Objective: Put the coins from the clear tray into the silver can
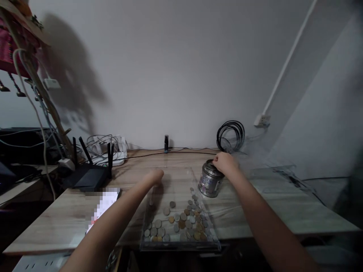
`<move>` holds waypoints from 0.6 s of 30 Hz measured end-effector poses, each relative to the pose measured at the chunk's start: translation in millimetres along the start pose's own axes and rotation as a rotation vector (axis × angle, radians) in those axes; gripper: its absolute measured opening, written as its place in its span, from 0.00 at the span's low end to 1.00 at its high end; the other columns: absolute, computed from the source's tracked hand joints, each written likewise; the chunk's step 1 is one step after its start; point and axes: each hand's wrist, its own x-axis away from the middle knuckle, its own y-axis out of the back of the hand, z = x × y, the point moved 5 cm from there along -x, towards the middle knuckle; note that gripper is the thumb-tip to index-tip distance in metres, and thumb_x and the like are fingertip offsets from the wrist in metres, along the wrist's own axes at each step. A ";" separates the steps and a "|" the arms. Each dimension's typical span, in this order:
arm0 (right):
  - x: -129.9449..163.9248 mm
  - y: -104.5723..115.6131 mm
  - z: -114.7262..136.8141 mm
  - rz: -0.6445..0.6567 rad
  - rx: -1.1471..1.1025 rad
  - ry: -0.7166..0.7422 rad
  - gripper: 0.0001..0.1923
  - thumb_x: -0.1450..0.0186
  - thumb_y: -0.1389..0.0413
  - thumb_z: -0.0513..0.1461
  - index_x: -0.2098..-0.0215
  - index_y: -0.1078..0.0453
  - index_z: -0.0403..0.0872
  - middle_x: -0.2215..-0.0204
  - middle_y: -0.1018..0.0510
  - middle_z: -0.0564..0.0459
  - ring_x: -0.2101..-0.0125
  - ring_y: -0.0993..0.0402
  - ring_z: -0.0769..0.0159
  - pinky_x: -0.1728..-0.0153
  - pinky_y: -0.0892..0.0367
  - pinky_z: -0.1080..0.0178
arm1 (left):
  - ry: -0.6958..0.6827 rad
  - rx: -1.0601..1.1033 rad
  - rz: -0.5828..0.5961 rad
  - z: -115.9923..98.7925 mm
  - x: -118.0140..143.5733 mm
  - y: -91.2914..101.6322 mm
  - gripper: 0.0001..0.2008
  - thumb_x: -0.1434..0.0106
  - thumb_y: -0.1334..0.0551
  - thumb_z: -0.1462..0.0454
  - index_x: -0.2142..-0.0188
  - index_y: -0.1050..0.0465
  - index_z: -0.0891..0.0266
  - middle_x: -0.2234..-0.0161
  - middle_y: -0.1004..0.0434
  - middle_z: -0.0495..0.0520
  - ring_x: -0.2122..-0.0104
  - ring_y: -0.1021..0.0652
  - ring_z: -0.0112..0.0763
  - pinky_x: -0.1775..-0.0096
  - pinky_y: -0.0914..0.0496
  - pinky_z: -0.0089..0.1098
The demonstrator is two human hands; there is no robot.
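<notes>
A clear plastic tray (181,246) lies at the table's front edge. Several silver and gold coins (183,223) are spread in it, mostly toward the near side. At the tray's far left corner is my left hand (156,176), its fingers curled and mostly hidden from me. To the right of the tray a silver tin can (210,181) with a patterned side stands upright. My right hand (225,162) is closed at the top of this can, fingertips pressed together at its lid; whatever they hold is too small to make out.
On the left are a black router (92,175), a white router (117,156) with tangled cables, and a phone (104,206). A small dark bottle (166,143) and a coiled black cable (231,136) are by the wall. A clear plastic piece (272,177) lies at right.
</notes>
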 end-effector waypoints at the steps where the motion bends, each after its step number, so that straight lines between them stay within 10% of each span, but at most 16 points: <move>1: -1.0 -0.2 -0.1 0.019 0.004 0.003 0.10 0.48 0.47 0.38 0.71 0.25 0.46 0.69 0.23 0.45 0.68 0.28 0.60 0.73 0.40 0.65 | 0.023 0.071 -0.038 0.2 0.7 3.6 0.08 0.57 0.37 0.74 0.74 0.26 0.70 0.70 0.24 0.66 0.66 0.23 0.43 0.65 0.30 0.35; 9: 27.9 -3.8 43.3 -0.081 -0.502 0.263 0.15 0.46 0.47 0.42 0.63 0.26 0.46 0.70 0.22 0.47 0.71 0.28 0.64 0.72 0.37 0.66 | 0.053 0.775 -0.297 -42.9 7.1 42.4 0.07 0.42 0.46 0.69 0.63 0.33 0.68 0.67 0.24 0.57 0.72 0.24 0.22 0.70 0.31 0.21; 13: 50.4 -14.6 79.7 -0.025 -0.958 0.480 0.13 0.45 0.49 0.40 0.65 0.27 0.43 0.74 0.23 0.50 0.75 0.29 0.68 0.72 0.35 0.67 | -0.031 1.759 -0.341 -65.3 14.0 51.9 0.08 0.52 0.38 0.72 0.71 0.34 0.68 0.75 0.25 0.53 0.76 0.24 0.23 0.73 0.31 0.22; 18: 52.8 -19.0 80.1 -0.027 -0.947 0.428 0.12 0.49 0.44 0.41 0.69 0.29 0.43 0.75 0.24 0.50 0.79 0.32 0.70 0.77 0.37 0.67 | -0.098 1.932 -0.353 -78.9 22.0 47.5 0.10 0.57 0.35 0.71 0.75 0.35 0.67 0.79 0.27 0.52 0.78 0.25 0.25 0.75 0.33 0.23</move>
